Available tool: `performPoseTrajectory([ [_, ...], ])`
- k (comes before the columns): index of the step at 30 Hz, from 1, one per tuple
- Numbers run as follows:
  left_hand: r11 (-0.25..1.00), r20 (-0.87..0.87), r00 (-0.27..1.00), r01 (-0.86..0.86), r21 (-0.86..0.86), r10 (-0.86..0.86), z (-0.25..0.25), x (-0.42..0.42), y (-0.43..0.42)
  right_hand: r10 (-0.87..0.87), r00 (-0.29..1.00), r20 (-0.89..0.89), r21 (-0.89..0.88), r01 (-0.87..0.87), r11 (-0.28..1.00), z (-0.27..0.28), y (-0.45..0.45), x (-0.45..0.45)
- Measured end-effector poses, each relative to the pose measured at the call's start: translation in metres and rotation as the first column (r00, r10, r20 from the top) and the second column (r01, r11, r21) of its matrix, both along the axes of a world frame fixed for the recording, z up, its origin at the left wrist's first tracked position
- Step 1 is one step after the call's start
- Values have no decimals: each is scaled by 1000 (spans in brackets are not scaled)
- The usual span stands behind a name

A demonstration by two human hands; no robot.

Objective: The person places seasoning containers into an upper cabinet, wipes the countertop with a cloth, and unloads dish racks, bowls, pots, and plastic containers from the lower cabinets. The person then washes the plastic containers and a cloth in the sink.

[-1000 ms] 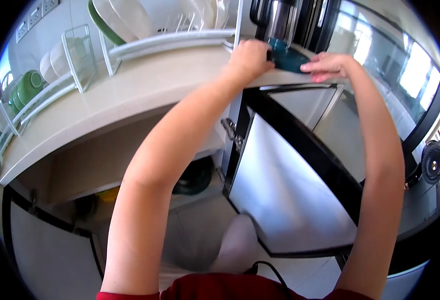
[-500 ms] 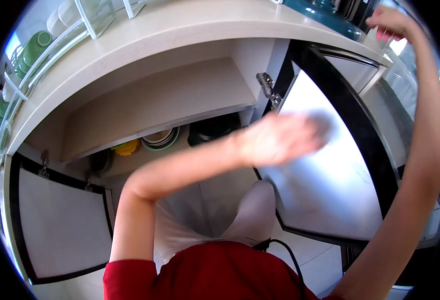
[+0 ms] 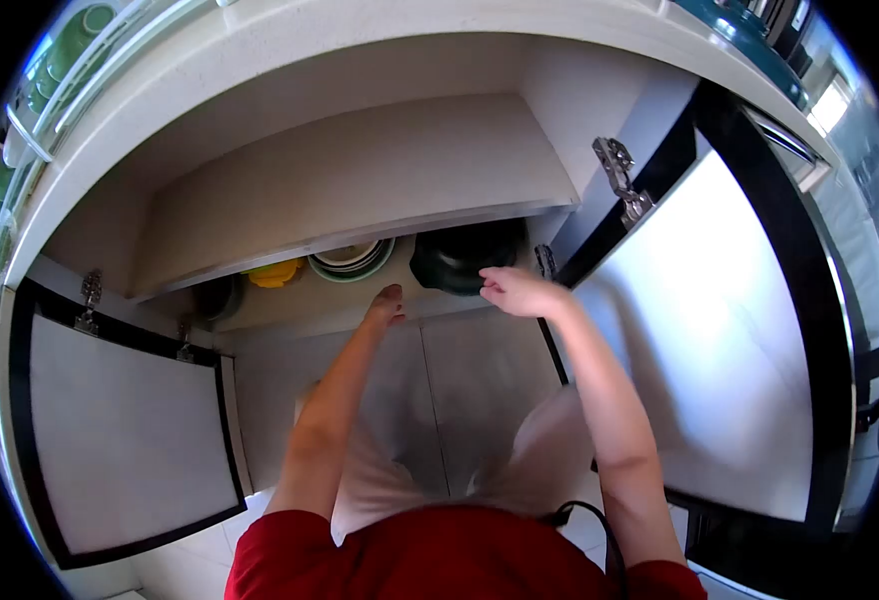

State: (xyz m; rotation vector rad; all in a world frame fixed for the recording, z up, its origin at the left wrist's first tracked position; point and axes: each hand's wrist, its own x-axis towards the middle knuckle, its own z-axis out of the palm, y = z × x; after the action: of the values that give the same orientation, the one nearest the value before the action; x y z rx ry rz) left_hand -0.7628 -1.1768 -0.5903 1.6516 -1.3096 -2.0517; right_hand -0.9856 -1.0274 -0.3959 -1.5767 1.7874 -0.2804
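My left hand (image 3: 388,303) is in front of the lower cabinet opening, fingers curled in. What it holds, if anything, is hidden. Close beyond it stands a stack of plates and bowls (image 3: 355,262) with a green-rimmed one at the bottom. To the right, my right hand (image 3: 520,292) has its fingers drawn together, with nothing visible in them. It overlaps the front edge of a large dark pot or bowl (image 3: 450,265); whether they touch I cannot tell.
A shelf (image 3: 360,180) crosses the cabinet above the dishes. The left door (image 3: 130,430) and right door (image 3: 720,330) stand open. A yellow item (image 3: 275,273) and a dark round container (image 3: 218,297) sit at lower left. The countertop (image 3: 380,22) overhangs, with a dish rack (image 3: 80,90).
My left hand, blurred over the right door's inner face with something dark at its fingers, has moved left to the cabinet opening. My right hand has come down from the upper right.
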Motion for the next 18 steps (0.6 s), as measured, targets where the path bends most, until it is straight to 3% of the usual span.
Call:
performPoseTrajectory([
  [2,999,4,1000,-31,-31,31,-12,-13,-9,-188,960,-210,-114,167,979,-85,-31,-10],
  [3,997,15,998,-55,-61,56,-20,-22,-14,-198,958,-208,-128,174,976,-124,-48,-19],
  [5,995,11,1000,-23,-95,24,-10,-39,-12,-449,857,-251,-297,374,879,-177,-75,-37],
  [9,982,-36,999,-21,-190,15,-30,-57,-24,-456,776,-437,-380,300,875,-204,-131,-79],
  [10,980,-39,999,-26,-196,19,-34,-58,-28,-373,802,-467,-280,266,922,-199,-141,-89],
  [11,985,-59,998,-38,-169,29,-39,-59,-34,-372,804,-463,-289,260,921,-200,-145,-93],
  [13,988,-80,996,-53,-148,42,-48,-58,-41,-422,877,-229,-275,357,893,-202,-151,-101],
  [15,982,-89,994,-73,-175,58,-61,-59,-43,-387,884,-262,-313,302,901,-224,-160,-117],
  [18,961,-44,999,-32,-273,21,-99,-66,-56,-425,885,-189,-241,377,894,-222,-144,-108],
])
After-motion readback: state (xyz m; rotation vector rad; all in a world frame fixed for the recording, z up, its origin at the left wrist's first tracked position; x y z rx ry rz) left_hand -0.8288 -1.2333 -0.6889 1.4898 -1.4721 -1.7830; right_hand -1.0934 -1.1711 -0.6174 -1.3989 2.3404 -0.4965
